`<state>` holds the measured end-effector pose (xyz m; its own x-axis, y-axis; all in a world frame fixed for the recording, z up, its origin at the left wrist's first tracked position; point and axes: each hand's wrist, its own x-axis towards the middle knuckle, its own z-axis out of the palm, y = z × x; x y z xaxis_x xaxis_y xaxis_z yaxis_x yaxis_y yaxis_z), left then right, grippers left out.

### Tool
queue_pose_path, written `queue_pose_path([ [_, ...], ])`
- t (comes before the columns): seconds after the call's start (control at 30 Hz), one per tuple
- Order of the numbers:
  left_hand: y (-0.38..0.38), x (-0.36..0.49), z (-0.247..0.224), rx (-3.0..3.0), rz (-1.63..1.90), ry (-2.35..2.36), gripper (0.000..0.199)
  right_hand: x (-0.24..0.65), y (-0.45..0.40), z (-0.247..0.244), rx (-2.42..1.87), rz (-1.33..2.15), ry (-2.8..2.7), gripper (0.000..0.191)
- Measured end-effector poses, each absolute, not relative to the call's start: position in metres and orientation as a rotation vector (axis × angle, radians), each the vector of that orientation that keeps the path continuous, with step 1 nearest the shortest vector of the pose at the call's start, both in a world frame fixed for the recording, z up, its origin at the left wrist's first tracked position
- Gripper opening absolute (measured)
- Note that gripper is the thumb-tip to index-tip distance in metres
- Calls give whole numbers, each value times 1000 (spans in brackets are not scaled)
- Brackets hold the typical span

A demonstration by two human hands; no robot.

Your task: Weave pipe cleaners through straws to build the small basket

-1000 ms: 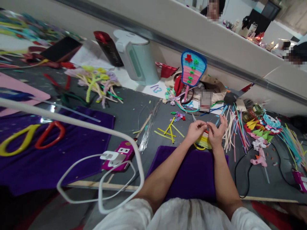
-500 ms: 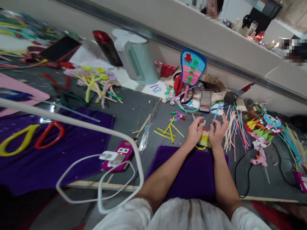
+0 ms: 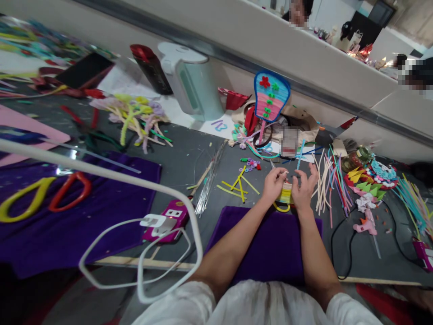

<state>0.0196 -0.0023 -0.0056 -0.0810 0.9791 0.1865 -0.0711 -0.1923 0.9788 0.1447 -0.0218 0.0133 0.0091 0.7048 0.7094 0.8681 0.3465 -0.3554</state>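
Observation:
A small striped piece of yellow, white and orange strands is between my hands, above the top edge of a purple cloth. My left hand is closed at its left side, with a small pale tip showing at the fingertips. My right hand is on the other side, fingers bent and pinching a light blue pipe cleaner that points up and away. A yellow loop shows below the striped piece. The fingertips partly hide what they touch.
Yellow stems lie left of my hands, cream stems right. A pink glue gun with a black cord sits farther right. A decorated fan and a kettle stand behind. A white cable crosses the left.
Both hands have shifted slightly left, and the blue pipe cleaner has swung left to a more upright angle. More of the yellow loop shows.

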Motion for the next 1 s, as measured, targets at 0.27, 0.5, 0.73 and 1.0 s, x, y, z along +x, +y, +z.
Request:
queue_pose_path([
  [0.27, -4, 23, 0, 925, 1372, 913, 27, 141, -23, 13, -1449, -246, -1779, 20],
  [0.5, -5, 23, -1, 902, 1285, 871, 31, 146, -24, 16, -1431, -303, -1801, 19],
  [0.73, -3, 23, -5, 913, 1289, 901, 28, 152, -23, 18, -1413, -356, -1895, 18],
  [1.0, -3, 23, -7, 1061, 1313, 1009, 21, 153, -24, 18, -1406, -383, -1949, 18],
])
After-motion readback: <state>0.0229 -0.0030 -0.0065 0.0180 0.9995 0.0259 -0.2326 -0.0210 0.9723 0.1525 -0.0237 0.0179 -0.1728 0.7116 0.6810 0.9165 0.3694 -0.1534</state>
